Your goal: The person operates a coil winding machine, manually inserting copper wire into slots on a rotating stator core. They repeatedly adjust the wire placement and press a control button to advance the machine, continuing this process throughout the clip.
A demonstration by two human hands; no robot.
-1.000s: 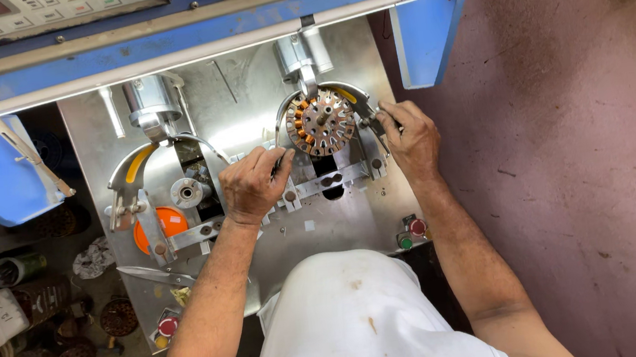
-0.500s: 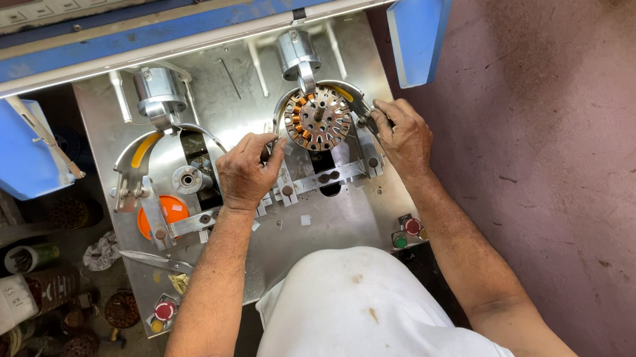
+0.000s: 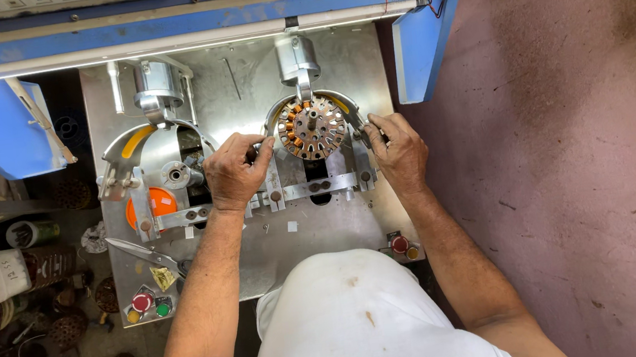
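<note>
My left hand (image 3: 235,171) has its grip closed on the fixture arm just left of the stator (image 3: 311,129). My right hand (image 3: 400,152) pinches the opposite arm; the stator sits between both grips.

light: bright, even, from a tube lamp (image 3: 185,41) at the far edge | glare: soft sheen on the steel plate (image 3: 338,223) | shadows: dim clutter left | focus: sharp, slight wide-angle bending at edges

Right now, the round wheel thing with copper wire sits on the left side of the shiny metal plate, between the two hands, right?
Not quite. The head view shows the round copper-wound metal wheel on the right side of the shiny metal plate, between the left hand and right hand.
</note>
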